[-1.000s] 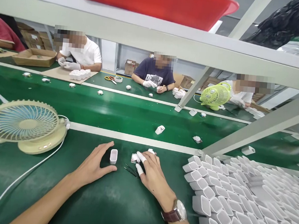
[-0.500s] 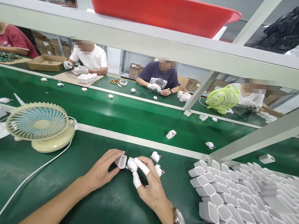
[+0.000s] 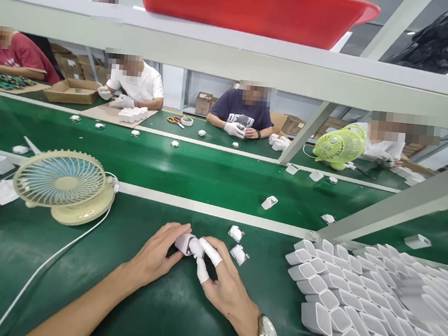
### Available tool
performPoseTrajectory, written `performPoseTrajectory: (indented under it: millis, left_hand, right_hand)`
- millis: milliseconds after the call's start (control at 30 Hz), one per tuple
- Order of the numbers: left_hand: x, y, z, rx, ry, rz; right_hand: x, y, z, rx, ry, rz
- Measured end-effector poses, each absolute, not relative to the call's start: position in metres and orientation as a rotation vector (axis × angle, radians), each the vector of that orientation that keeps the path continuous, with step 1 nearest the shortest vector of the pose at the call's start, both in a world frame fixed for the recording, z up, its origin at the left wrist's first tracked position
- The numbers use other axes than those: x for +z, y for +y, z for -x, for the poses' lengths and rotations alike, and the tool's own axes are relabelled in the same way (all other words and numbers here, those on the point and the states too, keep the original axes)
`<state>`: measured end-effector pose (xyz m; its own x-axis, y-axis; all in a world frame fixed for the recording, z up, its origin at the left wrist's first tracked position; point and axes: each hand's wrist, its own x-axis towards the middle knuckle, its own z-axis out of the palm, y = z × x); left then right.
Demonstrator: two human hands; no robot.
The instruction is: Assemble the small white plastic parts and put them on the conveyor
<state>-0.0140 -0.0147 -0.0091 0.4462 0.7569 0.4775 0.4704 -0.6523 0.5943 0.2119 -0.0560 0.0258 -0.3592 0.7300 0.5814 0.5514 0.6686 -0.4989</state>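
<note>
The left hand (image 3: 155, 259) pinched a small white shell (image 3: 183, 242) near the middle of the green desk (image 3: 146, 314). The right hand (image 3: 224, 287), with white caps on its fingertips (image 3: 202, 271), pinched a little white insert (image 3: 196, 246) and looked to be pushing it into the shell. Next it likely needed a straight, firm push. Two loose inserts (image 3: 237, 244) lay just right. A fan (image 3: 62, 183) stood left, stacked shells (image 3: 361, 303) right.
</note>
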Motion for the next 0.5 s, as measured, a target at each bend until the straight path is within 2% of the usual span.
performPoseTrajectory:
  millis: [500]
  left_hand:
    - [-0.0118, -0.0133, 0.0147, 1.001, 1.025, -2.316]
  right_hand:
    - [0.0182, -0.0587, -0.2108, 0.213, -2.104, 1.039]
